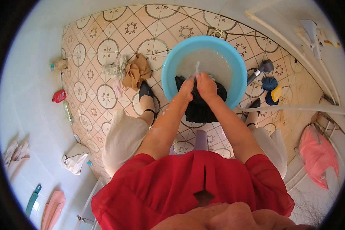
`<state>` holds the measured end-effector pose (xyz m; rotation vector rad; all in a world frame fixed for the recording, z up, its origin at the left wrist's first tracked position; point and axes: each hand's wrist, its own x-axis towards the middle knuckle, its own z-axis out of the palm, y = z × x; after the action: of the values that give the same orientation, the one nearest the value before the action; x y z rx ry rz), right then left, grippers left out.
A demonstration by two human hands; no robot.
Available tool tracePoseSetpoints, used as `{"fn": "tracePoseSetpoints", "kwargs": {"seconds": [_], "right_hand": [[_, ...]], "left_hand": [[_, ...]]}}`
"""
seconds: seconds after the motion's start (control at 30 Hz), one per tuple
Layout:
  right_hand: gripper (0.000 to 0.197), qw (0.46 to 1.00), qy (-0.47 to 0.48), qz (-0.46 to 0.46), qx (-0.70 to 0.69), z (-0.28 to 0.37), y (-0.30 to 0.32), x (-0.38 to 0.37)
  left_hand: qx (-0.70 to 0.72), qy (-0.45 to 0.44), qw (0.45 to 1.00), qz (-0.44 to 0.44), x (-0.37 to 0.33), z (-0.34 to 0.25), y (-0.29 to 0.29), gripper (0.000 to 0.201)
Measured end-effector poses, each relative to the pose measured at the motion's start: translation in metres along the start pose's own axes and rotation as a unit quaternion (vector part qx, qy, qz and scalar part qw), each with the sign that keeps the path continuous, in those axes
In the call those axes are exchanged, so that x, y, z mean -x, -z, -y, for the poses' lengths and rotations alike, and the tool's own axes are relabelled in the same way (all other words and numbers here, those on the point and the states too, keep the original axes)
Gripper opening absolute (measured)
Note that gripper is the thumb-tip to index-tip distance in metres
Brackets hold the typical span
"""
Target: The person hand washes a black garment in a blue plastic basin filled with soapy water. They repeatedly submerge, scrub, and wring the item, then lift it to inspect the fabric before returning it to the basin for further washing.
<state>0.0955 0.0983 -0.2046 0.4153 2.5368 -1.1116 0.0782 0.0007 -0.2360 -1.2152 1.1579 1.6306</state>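
Both my arms reach forward over a round light-blue basin (pixel 243 73) holding cloudy grey water. My left hand (pixel 186 89) and my right hand (pixel 207 85) are closed close together on a black cloth (pixel 201 109), probably a garment. Part of it lies in the water and part hangs over the basin's near rim. A little white foam (pixel 197 67) shows just beyond my fingers. My fingertips are partly hidden by the backs of my hands.
Left of the basin lie a brown cloth (pixel 137 72) and a pale patterned cloth (pixel 116 68). To its right are a grey shower head (pixel 265 67), a blue scrubber (pixel 269 83) and yellow soap (pixel 276 93). A white hose (pixel 295 109) crosses at right. A red bottle (pixel 59 96) stands by the left wall.
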Motion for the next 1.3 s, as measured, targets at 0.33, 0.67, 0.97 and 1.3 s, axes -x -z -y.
{"fn": "tracePoseSetpoints", "kwargs": {"seconds": [0.33, 0.67, 0.97, 1.3], "right_hand": [[0.058, 0.979, -0.111, 0.132, 0.108, -0.092, 0.015, 0.029], [0.017, 0.908, -0.048, -0.230, -0.348, -0.052, 0.094, 0.002], [0.012, 0.785, -0.074, -0.217, -0.575, -0.028, 0.126, -0.007], [0.069, 0.985, -0.073, -0.134, 0.086, -0.122, 0.018, -0.049]], "left_hand": [[-0.770, -0.314, 0.545, 0.102, 0.001, -0.027, 0.046, 0.034], [-0.726, -0.040, 0.678, 0.111, 0.017, -0.037, 0.025, 0.058], [-0.531, -0.234, 0.802, 0.140, -0.005, -0.036, 0.048, 0.030], [-0.054, 0.012, 0.997, 0.057, 0.005, -0.028, 0.041, 0.041]]}}
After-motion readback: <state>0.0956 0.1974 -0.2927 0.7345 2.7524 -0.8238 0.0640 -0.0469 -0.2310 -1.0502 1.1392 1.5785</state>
